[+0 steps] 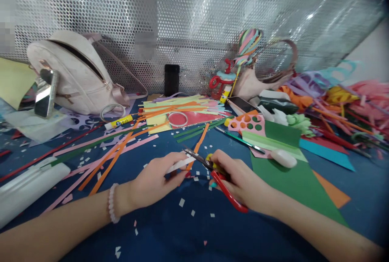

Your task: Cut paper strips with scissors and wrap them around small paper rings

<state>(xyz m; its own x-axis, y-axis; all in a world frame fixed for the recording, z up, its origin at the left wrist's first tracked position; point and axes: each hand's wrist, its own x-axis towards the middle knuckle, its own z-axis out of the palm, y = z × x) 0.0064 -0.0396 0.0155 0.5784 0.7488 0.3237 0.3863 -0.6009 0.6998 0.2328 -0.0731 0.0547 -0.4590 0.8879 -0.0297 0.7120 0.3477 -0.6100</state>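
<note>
Between the thumb and fingers of my left hand (pixel 161 177) is a white paper strip (pixel 179 165), its free end pointing right. My right hand (pixel 238 179) grips scissors (pixel 232 197) with red and yellow handles, fingers through the loops. The dark blades point left and meet the end of the strip; whether they are fully closed I cannot make out. Small white paper bits (pixel 181 202) lie scattered on the blue table below both hands. An orange paper strip (pixel 201 140) lies just beyond the blades.
Coloured strips (pixel 182 106) and a glue stick (pixel 121 122) lie ahead, with a backpack (pixel 75 71) and an upright black phone (pixel 172 79) behind. Green paper (pixel 279 181), a white computer mouse (pixel 283 158) and crumpled coloured paper (pixel 370 100) are on the right. A white roll (pixel 33 185) lies left.
</note>
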